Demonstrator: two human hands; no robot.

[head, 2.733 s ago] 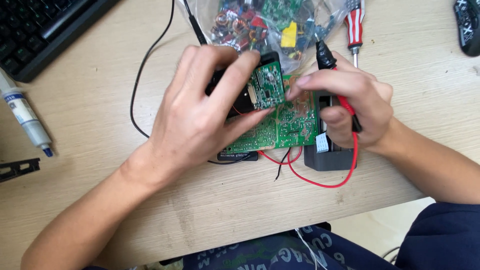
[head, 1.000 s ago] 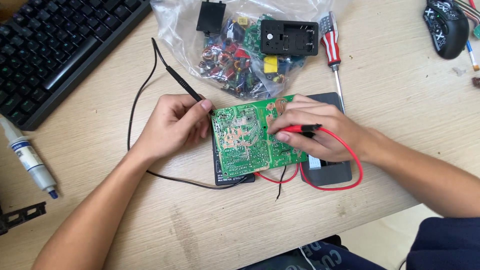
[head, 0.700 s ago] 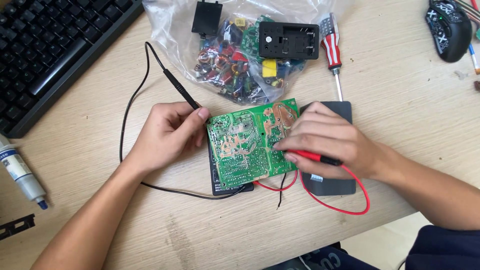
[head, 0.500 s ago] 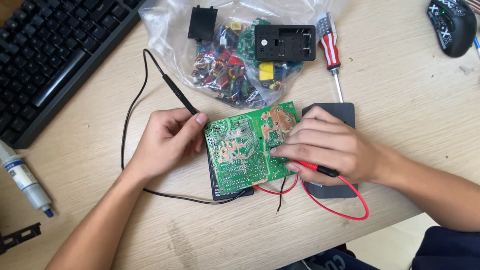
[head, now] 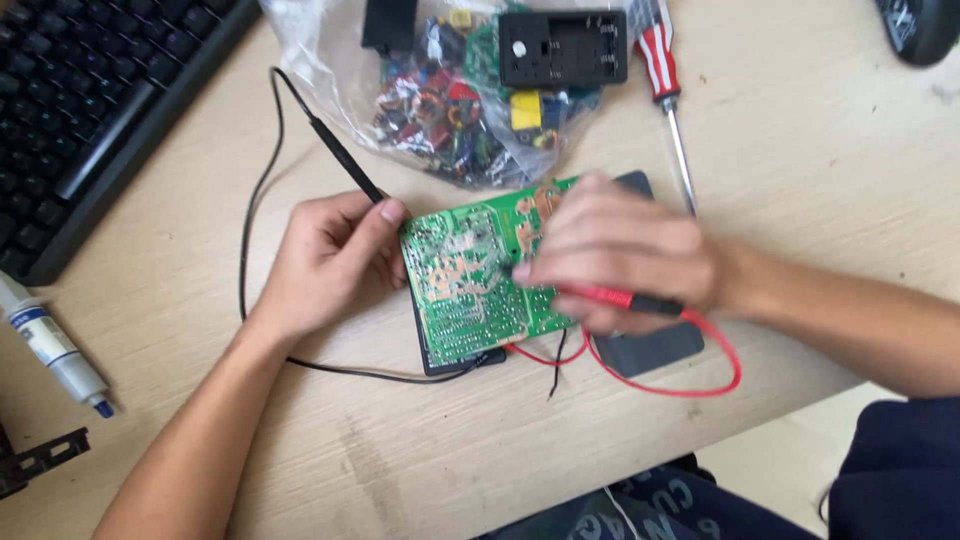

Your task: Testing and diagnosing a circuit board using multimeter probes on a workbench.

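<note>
A green circuit board (head: 470,275) lies solder side up on a dark device (head: 455,358) near the desk's front edge. My left hand (head: 325,255) grips a black test probe (head: 345,160) whose tip reaches the board's left edge. My right hand (head: 620,260) holds a red test probe (head: 610,297) with its tip pressed on the middle of the board. A red lead (head: 700,385) loops out from under my right hand. The black lead (head: 255,210) curves round my left wrist.
A clear bag of electronic parts (head: 440,100) with a black block (head: 560,47) on it lies behind the board. A red-handled screwdriver (head: 665,90) lies to its right. A black keyboard (head: 90,100) sits far left, a white tube (head: 55,345) at the left edge.
The board was flipped from component side to solder side. My right hand brought the red probe onto the board's middle. My left hand keeps the black probe at the board's left edge.
</note>
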